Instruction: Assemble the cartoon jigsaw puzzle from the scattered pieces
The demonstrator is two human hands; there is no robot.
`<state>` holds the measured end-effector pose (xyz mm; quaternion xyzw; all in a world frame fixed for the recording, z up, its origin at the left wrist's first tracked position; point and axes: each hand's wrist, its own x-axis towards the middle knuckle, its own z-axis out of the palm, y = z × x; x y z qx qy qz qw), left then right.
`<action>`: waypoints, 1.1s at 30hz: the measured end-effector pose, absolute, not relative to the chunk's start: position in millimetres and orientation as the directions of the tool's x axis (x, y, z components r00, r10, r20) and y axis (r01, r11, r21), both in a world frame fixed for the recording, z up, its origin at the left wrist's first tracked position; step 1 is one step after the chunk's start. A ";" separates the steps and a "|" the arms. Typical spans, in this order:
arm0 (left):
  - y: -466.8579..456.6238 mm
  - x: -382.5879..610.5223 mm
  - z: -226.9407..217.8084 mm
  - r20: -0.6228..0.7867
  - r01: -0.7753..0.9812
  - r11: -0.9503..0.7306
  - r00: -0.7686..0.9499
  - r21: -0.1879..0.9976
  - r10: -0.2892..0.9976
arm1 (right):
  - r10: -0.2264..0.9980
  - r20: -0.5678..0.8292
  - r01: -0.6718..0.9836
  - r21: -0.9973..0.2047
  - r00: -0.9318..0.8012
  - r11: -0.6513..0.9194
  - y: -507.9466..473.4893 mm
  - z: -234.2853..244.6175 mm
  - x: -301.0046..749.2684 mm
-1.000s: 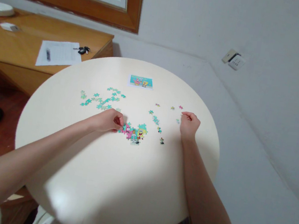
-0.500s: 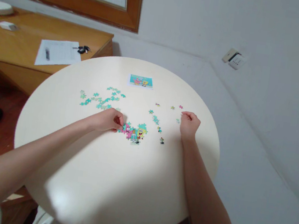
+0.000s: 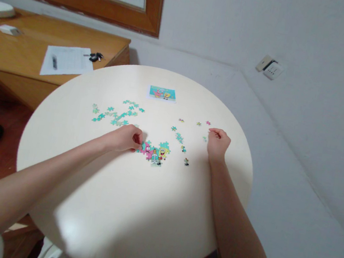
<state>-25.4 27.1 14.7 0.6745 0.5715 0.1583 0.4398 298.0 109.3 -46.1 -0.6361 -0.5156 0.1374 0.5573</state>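
The joined part of a jigsaw puzzle point(image 3: 155, 154) lies on the white round table point(image 3: 135, 209), showing a pink and a yellow cartoon figure on teal. At its left edge, my left hand point(image 3: 128, 137) pinches a teal puzzle piece point(image 3: 141, 145), mostly covered by the fingertips. My right hand point(image 3: 218, 144) rests on the tabletop to the right, fingers curled together, with nothing visible in them. Close by its fingertips lie a pink piece point(image 3: 208, 122) and a pale green piece point(image 3: 204, 138). Several loose pieces point(image 3: 179, 137) form a line between the puzzle and that hand.
More loose teal and green pieces point(image 3: 124, 116) are spread beyond my left hand. A small picture card point(image 3: 162, 94) with the same figures lies toward the far edge. Behind on the left stands a wooden desk point(image 3: 25, 53) with a paper sheet point(image 3: 68, 61) and keys point(image 3: 96, 57).
The joined puzzle has shifted very slightly to the right beside my left fingertips. My right hand has stayed in place.
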 end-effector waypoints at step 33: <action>17.7 -17.1 20.1 0.075 0.544 -0.057 -0.011 0.837 0.997 | 0.802 0.424 0.529 -0.833 0.420 0.163 108.6 -46.2 298.4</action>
